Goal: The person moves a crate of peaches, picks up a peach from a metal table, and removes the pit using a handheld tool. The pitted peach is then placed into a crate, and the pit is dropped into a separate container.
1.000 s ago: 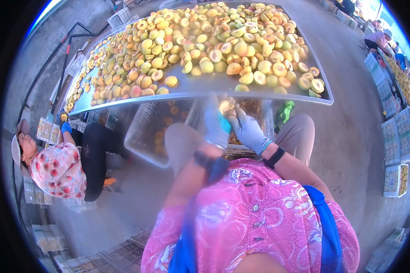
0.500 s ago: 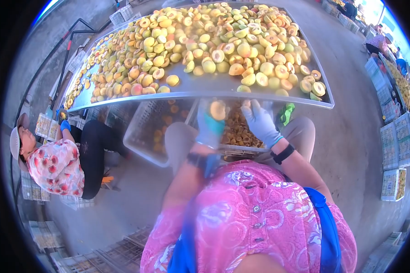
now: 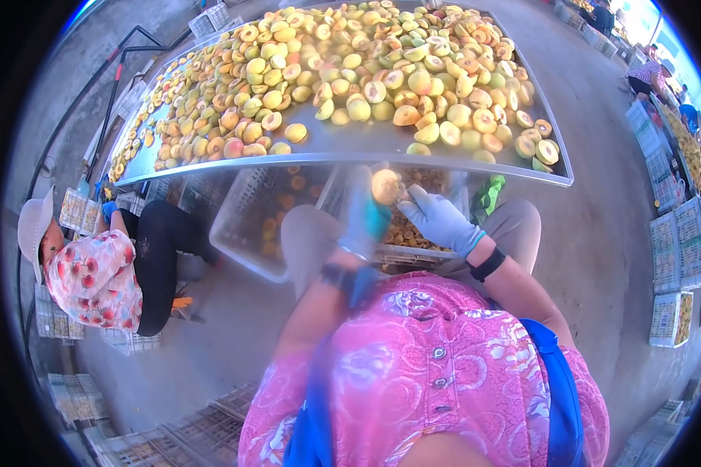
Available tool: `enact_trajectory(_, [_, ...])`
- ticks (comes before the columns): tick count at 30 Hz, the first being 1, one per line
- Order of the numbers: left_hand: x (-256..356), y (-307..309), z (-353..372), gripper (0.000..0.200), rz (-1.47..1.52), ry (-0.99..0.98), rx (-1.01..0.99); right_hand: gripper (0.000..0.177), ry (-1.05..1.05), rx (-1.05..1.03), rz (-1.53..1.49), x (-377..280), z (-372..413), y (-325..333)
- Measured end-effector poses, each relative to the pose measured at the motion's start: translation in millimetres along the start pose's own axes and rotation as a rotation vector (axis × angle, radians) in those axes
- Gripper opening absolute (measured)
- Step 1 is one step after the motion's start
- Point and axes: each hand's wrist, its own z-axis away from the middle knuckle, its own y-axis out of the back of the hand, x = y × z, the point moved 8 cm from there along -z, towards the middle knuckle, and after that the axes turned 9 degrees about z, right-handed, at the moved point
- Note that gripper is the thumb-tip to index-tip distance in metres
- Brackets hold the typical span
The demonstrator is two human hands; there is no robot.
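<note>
My left hand [image 3: 366, 218], in a white and teal glove and smeared by motion, holds an apricot half [image 3: 385, 187] just below the front rim of the metal table. The fingers of my gloved right hand [image 3: 442, 219] are drawn together against the right side of that fruit. Whatever they pinch is too small to make out. Under both hands stands a crate [image 3: 417, 255] with many small brown pieces that look like pits. Above, halved yellow-green apricots [image 3: 350, 86] are heaped on the metal table [image 3: 319, 140], some showing brown centres.
Left of my knees is a white crate [image 3: 245, 251] with fruit pieces inside. A green bag or cloth [image 3: 487, 198] hangs by my right knee. A seated co-worker [image 3: 93, 272] is at the left. Stacked crates [image 3: 678, 241] line the right side.
The fruit half has moved slightly right and toward the right hand. My right hand has come lower and left, its fingertips now at the fruit. The co-worker's head has turned.
</note>
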Motion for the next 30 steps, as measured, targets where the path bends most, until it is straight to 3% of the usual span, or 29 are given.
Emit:
enact_trajectory(2, [0.5, -5.6, 4.5, 0.05, -0.094, -0.021, 0.002, 0.024, 0.022, 0.014, -0.013, -7.0, -1.3, 4.2])
enact_trajectory(4, [17.9, -22.8, 10.1, 0.05, -0.826, -0.363, -0.114, 0.023, 0.044, 0.027, -0.025, -9.4, -2.1, 5.3])
enact_trajectory(5, [17.7, -25.5, 10.5, 0.05, -0.827, -0.362, -0.113, 0.023, 0.039, 0.014, -0.008, -8.2, -2.5, 3.1])
enact_trajectory(7, [8.5, -25.9, 8.3, 0.047, -0.408, -0.195, -0.148, 0.023, 0.035, 0.0, 0.009, -6.1, -2.3, -1.8])
enact_trajectory(11, [17.6, -34.0, 21.0, 0.048, -0.648, -0.206, -0.023, 0.026, 0.027, -0.027, 0.055, -7.8, 1.0, -10.7])
enact_trajectory(13, [8.5, -23.5, 14.3, 0.05, -0.323, 0.006, 0.103, 0.028, 0.036, -0.04, 0.091, -8.5, 2.6, -10.7])
enact_trajectory(14, [9.4, -20.8, 10.8, 0.05, -0.322, 0.007, 0.105, 0.028, 0.075, -0.054, 0.144, -11.1, 3.3, -12.1])
enact_trajectory(17, [10.0, -12.5, 0.8, 0.052, -0.522, 0.054, 0.054, 0.029, 0.067, -0.085, 0.185, -2.3, 7.9, -24.7])
enact_trajectory(19, [-1.5, -3.2, -3.8, 0.051, -0.736, 0.325, 0.018, 0.029, 0.021, -0.1, 0.179, 8.5, 11.9, -33.3])
enact_trajectory(22, [-1.7, -6.0, -5.8, 0.051, -0.99, 0.405, -0.019, 0.032, 0.076, -0.113, 0.217, 4.8, 16.2, -37.4])
enact_trajectory(26, [0.8, -12.2, -2.7, 0.05, -1.118, 0.468, -0.038, 0.034, 0.125, -0.051, 0.242, -6.2, 16.6, -24.9])
enact_trajectory(28, [-3.1, -6.4, -6.6, 0.052, -0.618, 0.307, -0.088, 0.034, 0.091, -0.03, 0.238, -2.6, 13.9, -24.4])
enact_trajectory(30, [-6.5, -8.4, 1.3, 0.053, -0.49, 0.202, -0.1, 0.035, -0.026, 0.073, -0.046, 11.5, 11.1, -29.3])
